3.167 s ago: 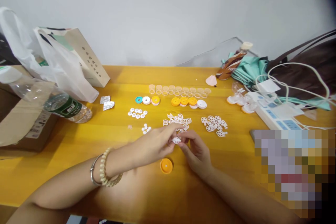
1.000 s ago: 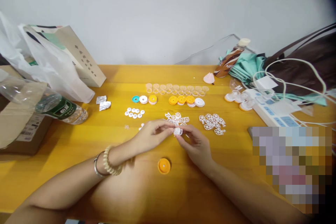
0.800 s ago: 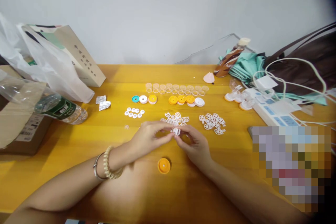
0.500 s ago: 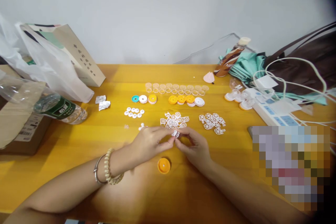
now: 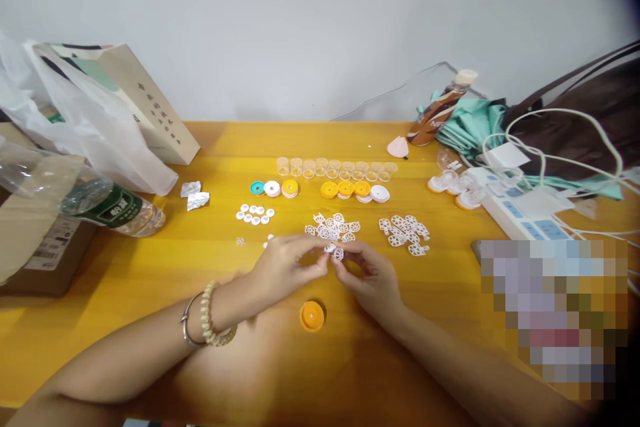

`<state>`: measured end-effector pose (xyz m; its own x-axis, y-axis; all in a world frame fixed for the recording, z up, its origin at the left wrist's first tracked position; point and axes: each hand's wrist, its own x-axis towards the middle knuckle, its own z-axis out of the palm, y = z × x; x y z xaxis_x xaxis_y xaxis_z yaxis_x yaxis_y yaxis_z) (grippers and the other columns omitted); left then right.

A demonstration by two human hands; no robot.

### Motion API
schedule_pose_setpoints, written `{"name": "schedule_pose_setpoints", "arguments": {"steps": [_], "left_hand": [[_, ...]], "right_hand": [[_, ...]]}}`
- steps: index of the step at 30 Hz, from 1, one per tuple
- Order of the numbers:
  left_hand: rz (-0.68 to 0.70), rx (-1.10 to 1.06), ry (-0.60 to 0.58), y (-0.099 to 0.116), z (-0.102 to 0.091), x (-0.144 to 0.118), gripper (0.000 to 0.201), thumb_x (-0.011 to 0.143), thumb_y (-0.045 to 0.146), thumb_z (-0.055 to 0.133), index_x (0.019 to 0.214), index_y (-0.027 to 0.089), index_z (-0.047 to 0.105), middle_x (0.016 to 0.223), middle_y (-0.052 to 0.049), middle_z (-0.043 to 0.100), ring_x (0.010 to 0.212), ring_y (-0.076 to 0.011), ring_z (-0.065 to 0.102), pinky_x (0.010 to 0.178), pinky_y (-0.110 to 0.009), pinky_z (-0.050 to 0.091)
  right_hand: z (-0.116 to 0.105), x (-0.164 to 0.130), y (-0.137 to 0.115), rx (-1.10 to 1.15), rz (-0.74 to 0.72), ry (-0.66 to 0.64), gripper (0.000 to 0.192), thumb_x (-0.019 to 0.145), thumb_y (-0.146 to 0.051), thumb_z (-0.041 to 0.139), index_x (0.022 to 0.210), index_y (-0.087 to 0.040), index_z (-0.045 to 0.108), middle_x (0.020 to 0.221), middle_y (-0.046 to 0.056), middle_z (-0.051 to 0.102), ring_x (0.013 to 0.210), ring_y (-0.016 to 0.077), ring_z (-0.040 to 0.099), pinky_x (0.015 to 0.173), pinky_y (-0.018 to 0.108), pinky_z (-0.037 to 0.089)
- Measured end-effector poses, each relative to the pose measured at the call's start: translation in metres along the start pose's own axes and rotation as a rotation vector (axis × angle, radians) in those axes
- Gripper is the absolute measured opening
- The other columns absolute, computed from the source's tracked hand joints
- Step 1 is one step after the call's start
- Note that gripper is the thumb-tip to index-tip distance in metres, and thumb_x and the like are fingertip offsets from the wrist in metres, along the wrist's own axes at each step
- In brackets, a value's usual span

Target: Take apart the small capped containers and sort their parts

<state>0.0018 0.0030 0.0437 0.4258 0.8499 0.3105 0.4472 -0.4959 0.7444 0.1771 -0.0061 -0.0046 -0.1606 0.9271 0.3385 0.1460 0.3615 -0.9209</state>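
Note:
My left hand point(image 5: 287, 265) and my right hand point(image 5: 371, 275) meet over the yellow table point(image 5: 150, 293), fingertips pinching one small white wheel-shaped piece point(image 5: 335, 251) between them. Just below the hands lies an orange round cap point(image 5: 311, 315), open side up. Behind the fingers sit two heaps of the same white wheel pieces: one heap point(image 5: 334, 227) close to my fingertips, the other heap point(image 5: 406, 231) to the right. My left wrist wears a bead bracelet and a metal bangle.
Further back lie a row of clear small cups point(image 5: 335, 169), coloured caps point(image 5: 350, 190), small white discs point(image 5: 255, 214) and foil scraps point(image 5: 195, 195). A water bottle point(image 5: 107, 207), cardboard box and bags fill the left. A power strip point(image 5: 520, 210), cables, umbrella and dark bag crowd the right.
Both hands have shifted a little away from me, toward the near heap, still working the white wheel piece between the fingertips. The orange cap has stayed put.

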Motion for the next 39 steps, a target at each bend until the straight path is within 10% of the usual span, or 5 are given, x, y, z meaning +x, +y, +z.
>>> {"name": "schedule_pose_setpoints", "arguments": {"steps": [18, 27, 39], "left_hand": [[-0.226, -0.296, 0.137, -0.015, -0.011, 0.014, 0.013, 0.084, 0.023, 0.053, 0.092, 0.015, 0.059, 0.087, -0.004, 0.066, 0.078, -0.0121, 0.062, 0.074, -0.024, 0.051], [-0.48, -0.637, 0.046, -0.007, -0.005, 0.019, 0.011, 0.086, 0.025, 0.041, 0.088, 0.016, 0.047, 0.06, 0.004, 0.056, 0.041, -0.0054, 0.056, 0.033, -0.011, 0.035], [-0.303, -0.445, -0.112, -0.01, 0.005, 0.006, 0.014, 0.088, 0.018, 0.041, 0.096, 0.016, 0.052, 0.068, 0.002, 0.057, 0.051, -0.006, 0.055, 0.051, -0.017, 0.042]], "right_hand": [[-0.027, 0.031, 0.011, -0.371, -0.157, 0.12, 0.013, 0.082, -0.021, 0.058, 0.088, -0.026, 0.068, 0.093, 0.004, 0.069, 0.089, 0.0207, 0.062, 0.084, 0.04, 0.046], [-0.023, 0.036, 0.024, -0.56, -0.208, 0.03, 0.018, 0.082, -0.022, 0.058, 0.092, -0.027, 0.07, 0.1, 0.005, 0.069, 0.092, 0.0223, 0.058, 0.083, 0.043, 0.042], [-0.01, 0.017, -0.006, -0.239, -0.172, -0.053, 0.021, 0.079, -0.024, 0.063, 0.1, -0.026, 0.062, 0.081, 0.002, 0.067, 0.073, 0.017, 0.062, 0.069, 0.031, 0.051]]}}
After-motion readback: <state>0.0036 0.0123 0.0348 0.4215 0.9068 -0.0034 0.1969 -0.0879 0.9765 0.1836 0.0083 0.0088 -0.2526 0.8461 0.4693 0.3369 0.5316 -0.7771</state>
